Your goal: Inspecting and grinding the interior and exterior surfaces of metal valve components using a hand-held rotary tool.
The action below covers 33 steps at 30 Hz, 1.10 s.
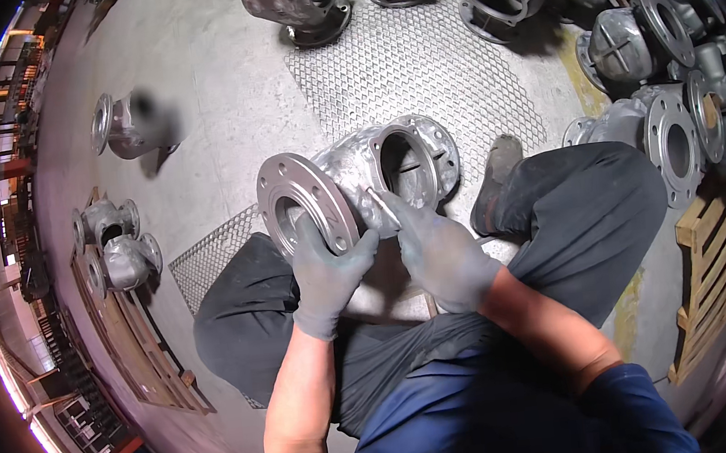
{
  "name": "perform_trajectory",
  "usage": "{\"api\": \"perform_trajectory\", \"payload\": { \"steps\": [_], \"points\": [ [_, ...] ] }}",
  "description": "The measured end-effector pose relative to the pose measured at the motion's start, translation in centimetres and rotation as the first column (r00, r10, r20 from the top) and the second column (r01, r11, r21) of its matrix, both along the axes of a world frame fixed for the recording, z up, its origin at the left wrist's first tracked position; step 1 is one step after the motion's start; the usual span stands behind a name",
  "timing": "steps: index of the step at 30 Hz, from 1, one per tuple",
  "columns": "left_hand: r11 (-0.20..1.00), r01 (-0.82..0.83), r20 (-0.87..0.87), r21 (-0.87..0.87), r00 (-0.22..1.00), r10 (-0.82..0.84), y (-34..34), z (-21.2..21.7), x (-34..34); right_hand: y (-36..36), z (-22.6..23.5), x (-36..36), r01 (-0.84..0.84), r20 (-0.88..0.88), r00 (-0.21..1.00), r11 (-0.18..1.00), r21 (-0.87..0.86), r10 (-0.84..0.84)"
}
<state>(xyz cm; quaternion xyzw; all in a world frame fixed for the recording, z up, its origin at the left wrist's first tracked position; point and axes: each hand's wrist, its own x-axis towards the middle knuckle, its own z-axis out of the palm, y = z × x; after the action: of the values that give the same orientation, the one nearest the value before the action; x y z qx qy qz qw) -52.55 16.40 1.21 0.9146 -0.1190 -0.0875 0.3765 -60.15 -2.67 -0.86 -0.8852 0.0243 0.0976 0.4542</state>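
A grey cast-metal valve body lies between my legs, with a round bolt-holed flange on its left and an open port on its right. My gloved left hand is closed on the left flange, fingers in the bore and thumb over the rim. In my gloved right hand is a slim, rod-like metal tool. Its tip points at the casting's side, beside the open port. Whether the tip touches the metal I cannot tell. My right fingers hide the tool's rear part.
Expanded-metal mesh covers the floor ahead. More castings crowd the right, including a flanged one by my right knee. Wooden pallets flank me, one at the right and one at the left. A lone casting stands at far left.
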Motion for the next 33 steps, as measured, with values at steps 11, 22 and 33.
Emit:
{"api": "perform_trajectory", "payload": {
  "steps": [11,22,33],
  "points": [
    [0.989,0.133,0.265,0.056,0.954,-0.143,-0.7,-1.0,0.1,-0.4,1.2,1.5,0.045,-0.089,0.995,0.999,-0.001,-0.044],
    [1.0,-0.001,0.054,0.004,0.999,0.001,-1.7,0.7,-0.3,0.1,1.0,0.1,0.056,-0.102,0.993,0.998,-0.036,-0.059],
    [0.999,0.046,0.195,0.014,0.98,-0.048,-0.1,-1.5,0.1,0.6,1.6,0.3,-0.009,-0.179,0.984,0.999,-0.045,0.001]
  ]
}}
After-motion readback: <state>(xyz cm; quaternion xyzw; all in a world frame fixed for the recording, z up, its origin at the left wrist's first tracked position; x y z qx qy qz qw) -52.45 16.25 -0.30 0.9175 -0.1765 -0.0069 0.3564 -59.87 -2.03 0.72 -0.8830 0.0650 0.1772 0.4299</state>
